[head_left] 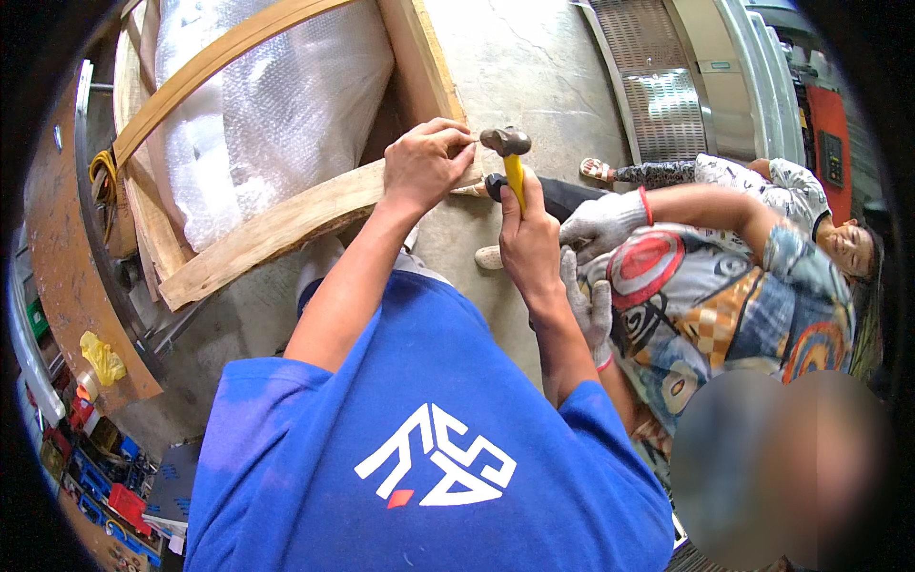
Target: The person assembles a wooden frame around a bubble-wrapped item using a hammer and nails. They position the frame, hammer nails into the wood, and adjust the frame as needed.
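My left hand is closed in a pinch at the near right corner of a wooden crate frame. A thin nail points out from its fingertips toward the hammer head, its far part hard to make out. My right hand grips the yellow handle of a hammer, its dark metal head upright beside the nail. Inside the frame lies a large bulky thing in clear bubble wrap; the wrap hides what it is.
Close on my right, a co-worker in a patterned shirt holds grey-gloved hands near my right forearm. Another person is farther right. Beyond stands a perforated metal panel. A brown board and tools lie left.
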`<state>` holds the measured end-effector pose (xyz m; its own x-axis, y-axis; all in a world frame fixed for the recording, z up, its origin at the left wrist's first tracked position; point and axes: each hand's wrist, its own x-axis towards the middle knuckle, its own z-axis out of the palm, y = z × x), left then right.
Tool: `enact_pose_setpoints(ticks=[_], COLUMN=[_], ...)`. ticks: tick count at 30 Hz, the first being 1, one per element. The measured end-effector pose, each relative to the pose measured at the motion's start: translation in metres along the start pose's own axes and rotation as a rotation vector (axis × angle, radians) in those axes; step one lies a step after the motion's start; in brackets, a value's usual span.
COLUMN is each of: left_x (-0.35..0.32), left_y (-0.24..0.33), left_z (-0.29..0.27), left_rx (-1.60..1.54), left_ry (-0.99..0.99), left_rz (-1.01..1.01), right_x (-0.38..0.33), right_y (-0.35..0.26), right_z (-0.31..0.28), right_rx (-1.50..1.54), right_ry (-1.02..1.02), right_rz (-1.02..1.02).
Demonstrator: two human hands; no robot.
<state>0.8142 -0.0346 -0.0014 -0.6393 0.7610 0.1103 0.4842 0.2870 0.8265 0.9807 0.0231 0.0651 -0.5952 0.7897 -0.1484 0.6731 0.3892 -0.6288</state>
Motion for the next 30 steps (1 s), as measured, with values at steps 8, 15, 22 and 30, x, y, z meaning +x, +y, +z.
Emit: enact_pose_setpoints(ticks=[8,15,22,30], left_x=[0.007,0.009,0.012,0.011], left_y=[-0.002,-0.002,0.000,-0.001], left_z=[0.002,-0.002,-0.001,0.001], left_rx=[0.048,0.108,0.105,0.104], left_ry=[0.035,-0.003,-0.010,0.013], left_rz=[-0.048,-0.068,-0.075,-0.062], right_x=[0.003,0.004,0.008,0.011], right_y=[-0.005,-0.014,-0.010,-0.001], right_z=[-0.002,-0.006,-0.004,0.000], right_rx=[0.003,0.048,-0.003,-0.049], right_ry=[0.029,0.070,0.029,-0.016], right_rz=[-0.044,-0.082,-0.063,-0.091])
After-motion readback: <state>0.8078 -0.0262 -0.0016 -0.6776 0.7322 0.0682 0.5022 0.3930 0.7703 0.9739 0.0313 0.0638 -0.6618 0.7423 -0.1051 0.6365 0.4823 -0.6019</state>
